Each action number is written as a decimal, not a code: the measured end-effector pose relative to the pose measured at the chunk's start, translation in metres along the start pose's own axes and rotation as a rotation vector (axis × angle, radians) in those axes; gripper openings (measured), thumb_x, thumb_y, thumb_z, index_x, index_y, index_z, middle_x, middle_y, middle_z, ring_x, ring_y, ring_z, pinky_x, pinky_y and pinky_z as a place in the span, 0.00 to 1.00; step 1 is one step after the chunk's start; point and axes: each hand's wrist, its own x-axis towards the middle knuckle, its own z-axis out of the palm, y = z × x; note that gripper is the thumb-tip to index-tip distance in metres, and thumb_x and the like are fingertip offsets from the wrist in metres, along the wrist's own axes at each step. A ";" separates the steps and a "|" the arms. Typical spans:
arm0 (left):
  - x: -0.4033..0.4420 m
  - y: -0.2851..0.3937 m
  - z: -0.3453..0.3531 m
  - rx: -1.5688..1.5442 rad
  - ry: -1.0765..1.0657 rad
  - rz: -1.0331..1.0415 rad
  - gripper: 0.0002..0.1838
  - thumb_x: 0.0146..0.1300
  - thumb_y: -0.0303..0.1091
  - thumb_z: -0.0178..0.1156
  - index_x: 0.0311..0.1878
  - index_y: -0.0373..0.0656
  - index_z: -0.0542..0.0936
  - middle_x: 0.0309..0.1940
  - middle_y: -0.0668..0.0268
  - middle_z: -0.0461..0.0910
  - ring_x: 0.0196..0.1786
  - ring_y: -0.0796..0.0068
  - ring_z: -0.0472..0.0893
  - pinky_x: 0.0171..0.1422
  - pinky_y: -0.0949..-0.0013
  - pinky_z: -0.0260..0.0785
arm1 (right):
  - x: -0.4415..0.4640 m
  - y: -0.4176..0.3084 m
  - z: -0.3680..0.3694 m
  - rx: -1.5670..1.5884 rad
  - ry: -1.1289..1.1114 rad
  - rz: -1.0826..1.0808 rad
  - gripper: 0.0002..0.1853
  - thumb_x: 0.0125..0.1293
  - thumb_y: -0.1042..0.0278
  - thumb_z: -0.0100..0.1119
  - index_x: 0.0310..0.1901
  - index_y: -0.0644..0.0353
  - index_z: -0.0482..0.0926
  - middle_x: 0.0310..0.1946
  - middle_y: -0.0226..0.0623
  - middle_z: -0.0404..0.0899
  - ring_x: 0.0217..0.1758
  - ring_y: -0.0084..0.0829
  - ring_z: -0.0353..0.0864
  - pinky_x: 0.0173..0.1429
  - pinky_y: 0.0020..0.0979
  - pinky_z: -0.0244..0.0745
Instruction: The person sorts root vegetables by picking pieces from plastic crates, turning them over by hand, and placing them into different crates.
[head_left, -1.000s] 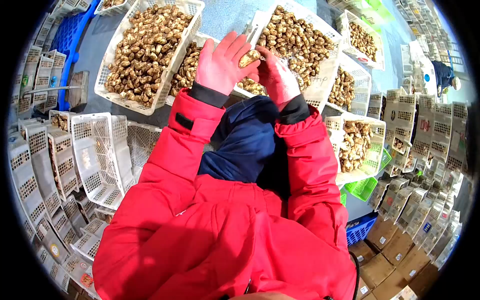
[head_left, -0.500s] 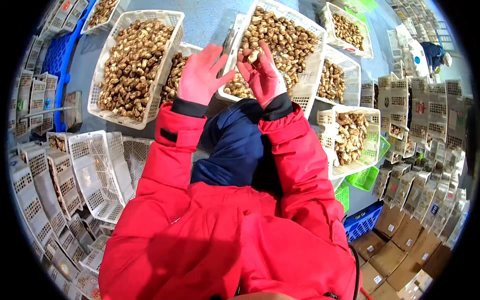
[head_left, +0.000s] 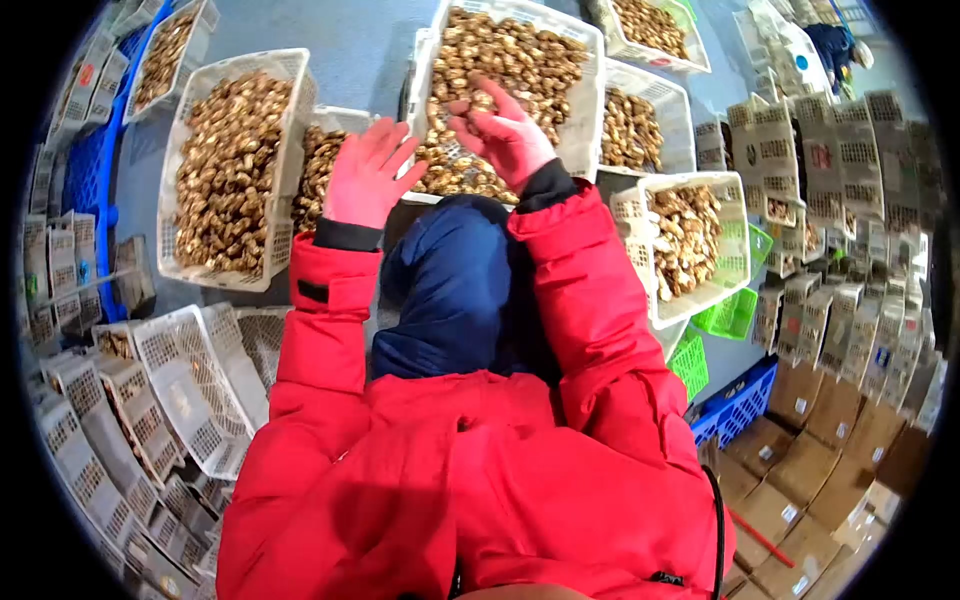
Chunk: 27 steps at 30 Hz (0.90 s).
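My left hand (head_left: 367, 175) is open, its fingers spread with nothing in them, between two white crates. Over the middle white crate (head_left: 592, 110), my right hand (head_left: 508, 140) is closed with curled fingers around a mushroom (head_left: 482, 101), which they partly cover. Below it lie many brown-and-white mushrooms (head_left: 530, 62), with part of the crate's floor showing among them. Left of my hands stands another white crate (head_left: 297, 75) full of mushrooms (head_left: 232, 165). A smaller heap of mushrooms (head_left: 318, 165) shows just beside my left hand.
On the right, a white crate (head_left: 737, 235) holds paler mushrooms, with green baskets (head_left: 728, 313) next to it. Stacked crates (head_left: 190, 375) line the left side. Cardboard boxes (head_left: 800, 470) lie at the lower right. A person (head_left: 832, 48) bends over at the far right.
My view has shifted, and the crates sit further left in it. My right hand has turned and its fingers have come lower over the middle crate. The left hand stays spread.
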 end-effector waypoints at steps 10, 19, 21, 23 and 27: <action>-0.001 -0.004 0.002 -0.089 -0.079 0.010 0.28 0.72 0.50 0.43 0.67 0.41 0.65 0.67 0.56 0.65 0.68 0.55 0.65 0.73 0.43 0.53 | 0.005 0.013 -0.006 -0.061 0.058 -0.088 0.36 0.63 0.77 0.58 0.70 0.62 0.53 0.49 0.48 0.77 0.50 0.39 0.80 0.53 0.32 0.78; 0.007 -0.027 0.037 1.267 -0.066 0.415 0.28 0.69 0.51 0.41 0.68 0.46 0.62 0.69 0.61 0.61 0.71 0.57 0.59 0.70 0.44 0.50 | -0.002 0.064 0.036 0.097 0.178 -0.196 0.35 0.61 0.80 0.58 0.69 0.66 0.54 0.36 0.37 0.78 0.34 0.27 0.77 0.41 0.26 0.73; 0.006 -0.029 0.039 0.641 -0.105 0.360 0.29 0.66 0.51 0.45 0.68 0.50 0.63 0.69 0.64 0.61 0.70 0.60 0.60 0.68 0.49 0.51 | -0.001 0.072 0.038 0.060 0.192 -0.233 0.35 0.62 0.78 0.58 0.69 0.66 0.54 0.34 0.35 0.78 0.34 0.25 0.76 0.40 0.27 0.72; 0.004 -0.031 0.038 0.042 -0.084 0.226 0.30 0.67 0.56 0.46 0.68 0.53 0.64 0.69 0.68 0.61 0.70 0.63 0.60 0.68 0.49 0.52 | -0.004 0.075 0.042 0.035 0.206 -0.201 0.35 0.62 0.76 0.59 0.69 0.67 0.55 0.35 0.34 0.78 0.35 0.24 0.76 0.39 0.25 0.71; 0.011 -0.031 0.030 1.298 0.061 0.576 0.29 0.67 0.58 0.45 0.67 0.53 0.66 0.69 0.69 0.62 0.69 0.64 0.61 0.67 0.48 0.54 | -0.005 0.075 0.047 -0.072 0.264 -0.155 0.26 0.67 0.67 0.56 0.65 0.63 0.64 0.31 0.28 0.73 0.32 0.21 0.71 0.36 0.25 0.69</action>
